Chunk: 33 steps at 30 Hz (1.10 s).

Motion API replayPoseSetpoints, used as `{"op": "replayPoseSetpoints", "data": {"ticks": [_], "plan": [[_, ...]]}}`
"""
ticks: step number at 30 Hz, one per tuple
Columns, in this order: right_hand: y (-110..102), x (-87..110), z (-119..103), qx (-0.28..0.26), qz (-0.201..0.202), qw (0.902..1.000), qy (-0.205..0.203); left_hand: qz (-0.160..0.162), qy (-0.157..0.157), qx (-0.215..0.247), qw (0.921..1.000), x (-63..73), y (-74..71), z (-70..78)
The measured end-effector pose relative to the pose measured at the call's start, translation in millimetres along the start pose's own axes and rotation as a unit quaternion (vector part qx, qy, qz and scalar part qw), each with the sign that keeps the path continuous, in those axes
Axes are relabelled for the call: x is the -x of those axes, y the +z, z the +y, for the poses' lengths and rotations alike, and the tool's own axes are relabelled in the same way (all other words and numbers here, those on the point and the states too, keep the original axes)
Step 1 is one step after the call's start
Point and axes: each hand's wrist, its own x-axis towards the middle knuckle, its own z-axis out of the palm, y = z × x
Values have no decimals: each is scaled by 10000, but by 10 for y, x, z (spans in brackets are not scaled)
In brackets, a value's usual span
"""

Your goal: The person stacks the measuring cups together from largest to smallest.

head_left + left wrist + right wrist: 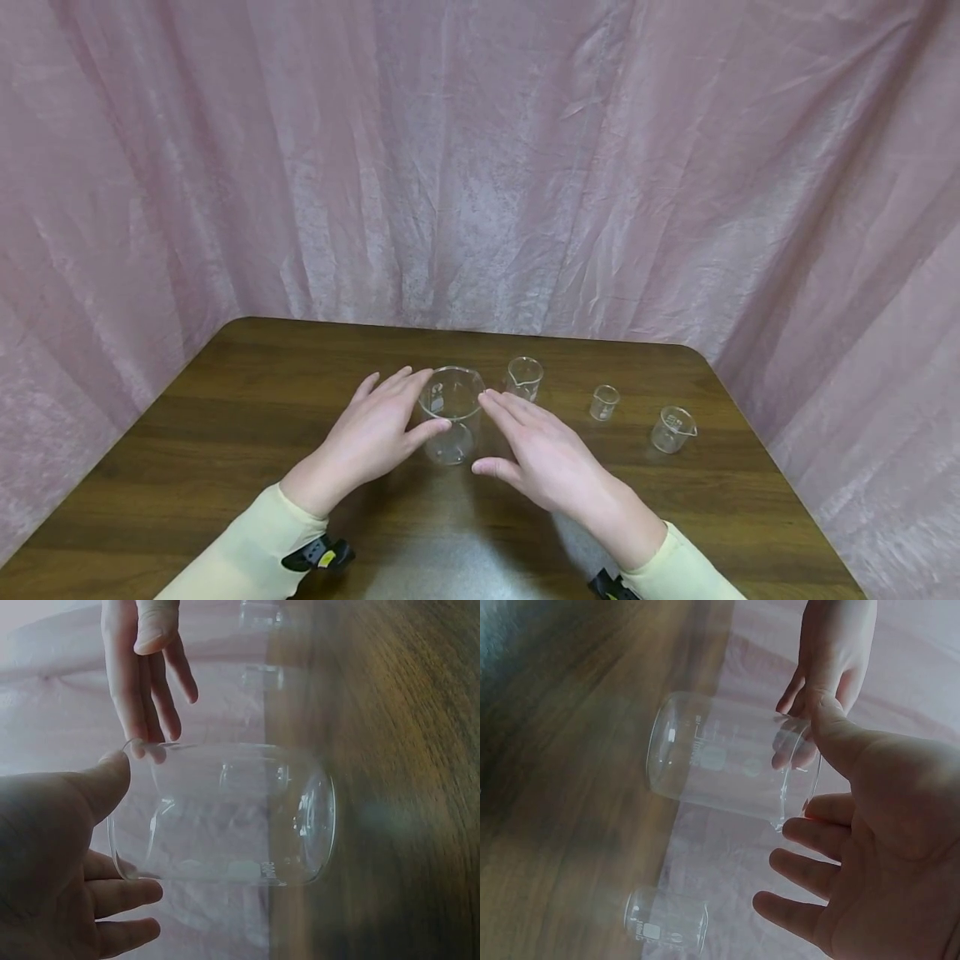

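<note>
A large clear glass beaker (pixel 453 433) stands upright on the wooden table between the two hands. The left hand (pixel 375 429) spans its rim, the thumb at the near side and a finger at the far left side; the left wrist view shows both against the glass. From the right, the right hand (pixel 543 454) has extended fingers at the rim, its thumb apart from them and lower. White printed marks show on the beaker's wall in the right wrist view. Whether the right fingertips press on the glass is hard to tell.
Three smaller beakers stand to the right: a medium one (pixel 526 375) behind the right hand, a tiny one (pixel 604 403), and a short one (pixel 672 432) with its spout to the right. A pink curtain (pixel 480 167) hangs behind the brown table (pixel 300 358).
</note>
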Motion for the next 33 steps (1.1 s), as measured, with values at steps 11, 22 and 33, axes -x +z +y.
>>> {"op": "replayPoseSetpoints", "data": {"ticks": [11, 22, 33], "plan": [[-41, 117, -28, -112, 97, 9996, -254, -38, 112, -95, 9999, 22, -34, 15], [-86, 74, 88, -9, 592, 9982, -63, -90, 103, 6, 9999, 39, -59, 71], [-39, 9, 153, -126, 185, 9997, 126, -159, 233, 49, 9996, 52, -39, 117]]}}
